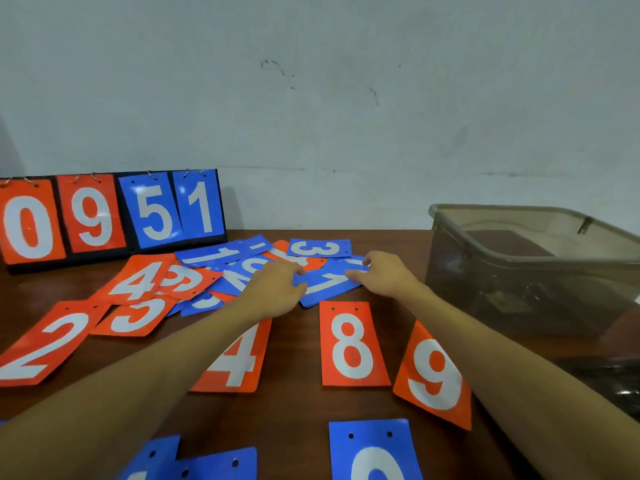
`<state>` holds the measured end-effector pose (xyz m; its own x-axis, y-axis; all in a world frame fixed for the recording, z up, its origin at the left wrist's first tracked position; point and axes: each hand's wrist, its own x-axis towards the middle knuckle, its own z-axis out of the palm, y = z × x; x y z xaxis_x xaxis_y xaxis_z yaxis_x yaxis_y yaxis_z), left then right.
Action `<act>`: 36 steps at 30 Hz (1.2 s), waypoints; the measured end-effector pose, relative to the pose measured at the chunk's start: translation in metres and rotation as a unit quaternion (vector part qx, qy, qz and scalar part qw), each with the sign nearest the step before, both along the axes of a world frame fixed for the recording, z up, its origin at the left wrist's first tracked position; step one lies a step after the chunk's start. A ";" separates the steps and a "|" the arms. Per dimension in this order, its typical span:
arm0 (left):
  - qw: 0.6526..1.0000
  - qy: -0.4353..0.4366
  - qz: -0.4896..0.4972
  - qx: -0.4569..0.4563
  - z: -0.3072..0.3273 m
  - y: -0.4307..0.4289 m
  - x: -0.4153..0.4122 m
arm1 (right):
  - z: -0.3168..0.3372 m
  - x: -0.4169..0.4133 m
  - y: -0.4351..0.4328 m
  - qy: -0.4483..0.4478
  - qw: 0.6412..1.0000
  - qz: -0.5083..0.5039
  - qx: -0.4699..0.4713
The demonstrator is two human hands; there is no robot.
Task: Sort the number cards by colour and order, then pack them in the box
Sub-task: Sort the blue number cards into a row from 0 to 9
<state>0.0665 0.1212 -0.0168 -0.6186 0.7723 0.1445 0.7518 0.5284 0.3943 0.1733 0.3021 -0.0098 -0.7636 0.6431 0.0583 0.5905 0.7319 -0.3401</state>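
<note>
Left hand (pixel 277 289) and right hand (pixel 384 273) both pinch the edges of a blue card (pixel 329 284) amid the scattered pile; clear box (pixel 533 268) sits right on the surface (pixel 298 407).

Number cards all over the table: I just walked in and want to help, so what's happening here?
A person is sorting loose number cards. Both hands, the left hand and the right hand, rest on a blue card at the edge of a mixed orange and blue pile. Orange 4, 8 and 9 already lie in a row nearer the person. The clear box on the right holds no cards yet.
</note>
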 end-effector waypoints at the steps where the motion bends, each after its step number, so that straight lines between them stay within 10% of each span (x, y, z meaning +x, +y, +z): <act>1: 0.999 0.021 0.004 -0.040 -0.002 0.006 -0.002 | -0.004 -0.007 0.000 -0.018 1.000 -0.013 0.007; 9: 0.994 0.071 0.002 -0.086 -0.013 0.017 -0.006 | -0.008 -0.030 0.004 0.012 0.992 -0.077 -0.098; 16: 0.982 -0.026 0.040 0.184 -0.002 0.000 -0.009 | 0.007 -0.013 -0.004 0.252 0.952 -0.009 -0.172; 22: 0.942 0.013 0.091 0.321 0.034 -0.043 0.014 | 0.046 0.011 -0.036 0.242 0.928 0.133 -0.249; 28: 0.906 -0.373 0.048 0.194 0.066 -0.106 0.036 | 0.066 0.028 -0.087 0.206 0.910 0.208 -0.295; 36: 0.889 -0.372 0.041 0.263 0.050 -0.190 0.056 | 0.066 0.033 -0.143 0.239 0.933 0.154 -0.221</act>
<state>0.1229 -0.0690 0.0328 -0.7455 0.6665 -0.0009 0.1468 0.1654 0.9752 0.2062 0.1589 0.0563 -0.8712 0.4386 0.2204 0.0785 0.5677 -0.8195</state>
